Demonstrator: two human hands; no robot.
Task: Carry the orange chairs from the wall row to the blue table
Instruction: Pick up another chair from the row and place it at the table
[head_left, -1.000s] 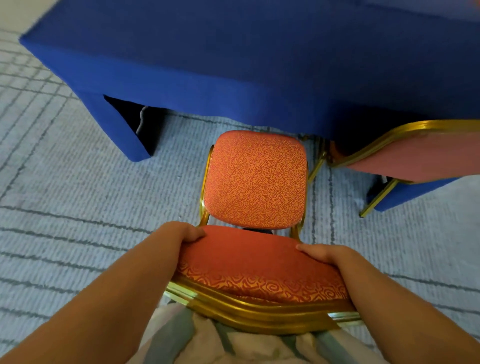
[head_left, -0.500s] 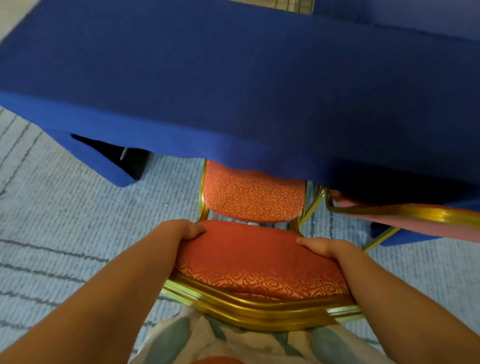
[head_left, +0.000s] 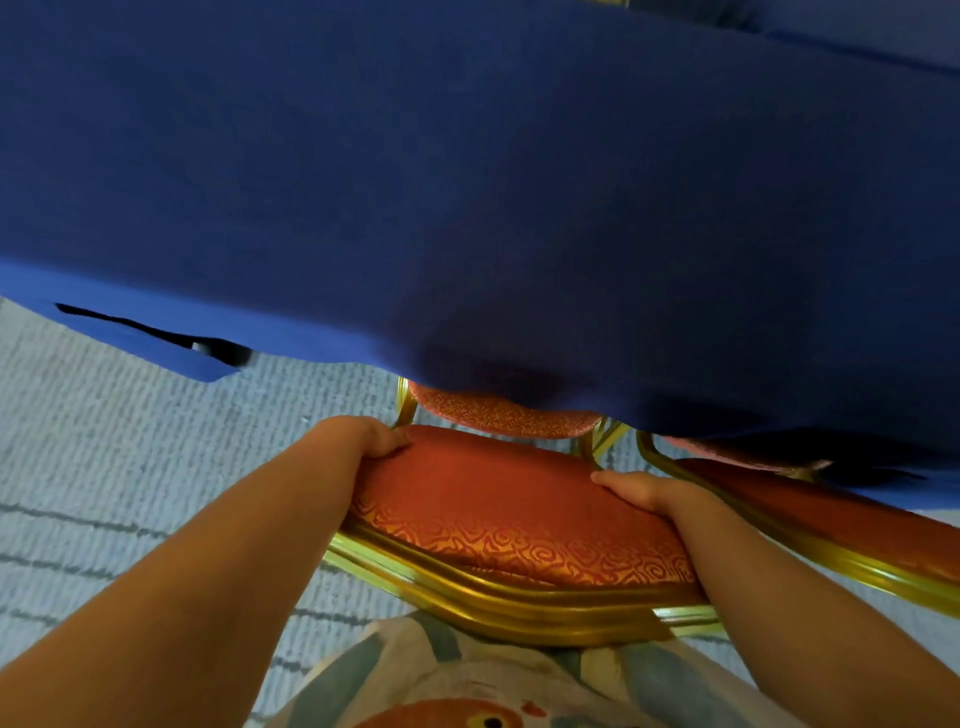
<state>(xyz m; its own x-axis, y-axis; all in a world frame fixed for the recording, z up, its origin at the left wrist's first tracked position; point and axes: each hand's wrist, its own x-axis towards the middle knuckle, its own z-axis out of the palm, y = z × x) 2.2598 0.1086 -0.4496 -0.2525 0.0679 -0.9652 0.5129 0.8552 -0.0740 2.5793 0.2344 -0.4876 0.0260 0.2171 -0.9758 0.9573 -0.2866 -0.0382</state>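
left hand (head_left: 363, 436) and right hand (head_left: 641, 488) grasp the chair (head_left: 509, 499) by its backrest, fingers (head_left: 389, 446) curled over the padding. its seat lies mostly under the blue worktop (head_left: 467, 182), beside another chair (head_left: 831, 514).

1. Nothing to read here: no word, number, brand mark or sign anywhere in sight.
2. Right under the fingers of the left hand (head_left: 358, 441) and the right hand (head_left: 644, 491), the orange chair (head_left: 519, 499) shows only gold swirls woven into its fabric, no lettering.
3. Just beyond the fingertips, the cloth of the blue table (head_left: 467, 182) is plain blue.
4. Back behind the wrists, the shirt (head_left: 457, 686) carries a printed picture, orange with a dark dot, and no letters I can make out.
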